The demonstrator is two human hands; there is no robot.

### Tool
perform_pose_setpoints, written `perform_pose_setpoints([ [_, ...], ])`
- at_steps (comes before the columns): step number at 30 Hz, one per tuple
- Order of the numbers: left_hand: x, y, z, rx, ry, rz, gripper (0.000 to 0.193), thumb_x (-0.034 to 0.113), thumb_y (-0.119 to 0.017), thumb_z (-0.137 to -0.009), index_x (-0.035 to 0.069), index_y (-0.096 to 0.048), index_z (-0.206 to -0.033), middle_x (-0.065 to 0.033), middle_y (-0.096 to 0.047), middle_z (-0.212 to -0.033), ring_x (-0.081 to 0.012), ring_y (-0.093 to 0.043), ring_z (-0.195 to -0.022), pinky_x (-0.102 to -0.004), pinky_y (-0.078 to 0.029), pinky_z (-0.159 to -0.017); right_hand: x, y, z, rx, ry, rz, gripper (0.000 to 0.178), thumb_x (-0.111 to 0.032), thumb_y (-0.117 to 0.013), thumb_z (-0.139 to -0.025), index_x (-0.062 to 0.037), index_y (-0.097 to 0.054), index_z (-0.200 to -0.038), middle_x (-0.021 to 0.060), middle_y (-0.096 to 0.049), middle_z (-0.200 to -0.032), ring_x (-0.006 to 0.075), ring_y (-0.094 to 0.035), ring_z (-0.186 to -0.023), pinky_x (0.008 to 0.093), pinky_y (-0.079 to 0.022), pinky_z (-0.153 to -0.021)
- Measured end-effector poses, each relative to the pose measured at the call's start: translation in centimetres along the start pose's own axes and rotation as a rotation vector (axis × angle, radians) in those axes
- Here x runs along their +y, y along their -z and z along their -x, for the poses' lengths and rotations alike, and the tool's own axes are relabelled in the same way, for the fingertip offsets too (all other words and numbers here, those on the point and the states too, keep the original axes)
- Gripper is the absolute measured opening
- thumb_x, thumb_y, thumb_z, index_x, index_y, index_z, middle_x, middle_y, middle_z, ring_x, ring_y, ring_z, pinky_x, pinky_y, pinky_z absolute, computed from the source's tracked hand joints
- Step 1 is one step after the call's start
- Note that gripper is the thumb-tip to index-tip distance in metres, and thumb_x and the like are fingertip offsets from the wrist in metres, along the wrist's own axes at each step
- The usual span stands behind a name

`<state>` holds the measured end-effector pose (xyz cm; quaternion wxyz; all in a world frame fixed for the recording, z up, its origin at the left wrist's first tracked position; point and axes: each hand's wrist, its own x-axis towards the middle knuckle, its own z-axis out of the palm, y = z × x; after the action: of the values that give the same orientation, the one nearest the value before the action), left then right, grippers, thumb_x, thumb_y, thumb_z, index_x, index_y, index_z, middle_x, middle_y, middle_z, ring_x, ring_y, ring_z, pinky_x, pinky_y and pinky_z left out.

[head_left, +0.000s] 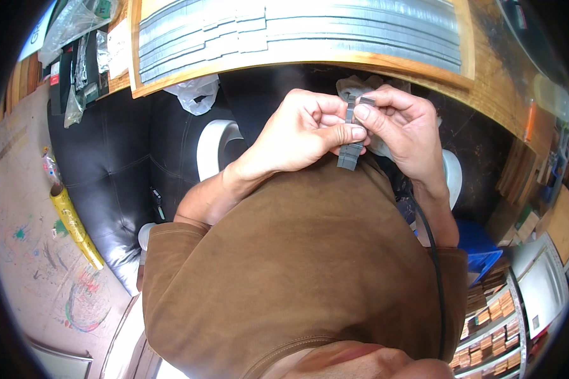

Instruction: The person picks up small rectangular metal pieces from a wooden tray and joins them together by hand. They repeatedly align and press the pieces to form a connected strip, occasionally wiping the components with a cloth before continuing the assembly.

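In front of my chest, beneath the table's edge, my left hand (301, 134) pinches a narrow strip of small grey metal-like pieces (348, 156) between thumb and fingers. The strip stands nearly upright, its lower end showing below my thumb. Close against it, my right hand (403, 129) is closed, thumb and index finger gripping a short dark-grey ridged piece (367, 100). Both hands nearly touch around the strip's upper part. Whether the short piece is joined to the strip, I cannot tell.
A shallow wooden tray (392, 59) with rows of grey strips lies on the wooden table (496, 82) beyond my hands. A black tufted sofa (107, 158) is at the left, near a yellow tube (76, 227). A black cable (437, 271) runs down my right side.
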<state>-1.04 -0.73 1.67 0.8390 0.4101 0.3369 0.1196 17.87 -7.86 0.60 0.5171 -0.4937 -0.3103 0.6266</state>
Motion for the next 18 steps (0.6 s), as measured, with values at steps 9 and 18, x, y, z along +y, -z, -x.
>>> perform_pose_setpoints([
  [9, -0.33, 0.38, -0.06, -0.022, -0.019, -0.050, 0.014, 0.005, -0.073, -0.096, -0.003, -0.075, -0.107, -0.0100, -0.078, -0.093, -0.0117, -0.072, -0.084, -0.0233, -0.057, -0.073, 0.07, -0.11, 0.02, -0.008, 0.024, 0.025, 0.012, -0.002, -0.069, -0.098, 0.0081, -0.071, -0.105, 0.0097, -0.072, -0.086, 0.0091, -0.067, -0.069, 0.0202, -0.055, -0.059],
  [18, -0.06, 0.13, -0.17, -0.015, -0.008, -0.038, 0.014, 0.005, -0.072, -0.096, -0.004, -0.074, -0.107, -0.0124, -0.078, -0.096, -0.0155, -0.075, -0.086, -0.0264, -0.061, -0.076, -0.02, -0.48, 0.27, 0.053, -0.008, 0.045, 0.012, -0.002, -0.069, -0.098, 0.0068, -0.072, -0.105, 0.0079, -0.072, -0.084, 0.0071, -0.066, -0.069, 0.0196, -0.055, -0.060],
])
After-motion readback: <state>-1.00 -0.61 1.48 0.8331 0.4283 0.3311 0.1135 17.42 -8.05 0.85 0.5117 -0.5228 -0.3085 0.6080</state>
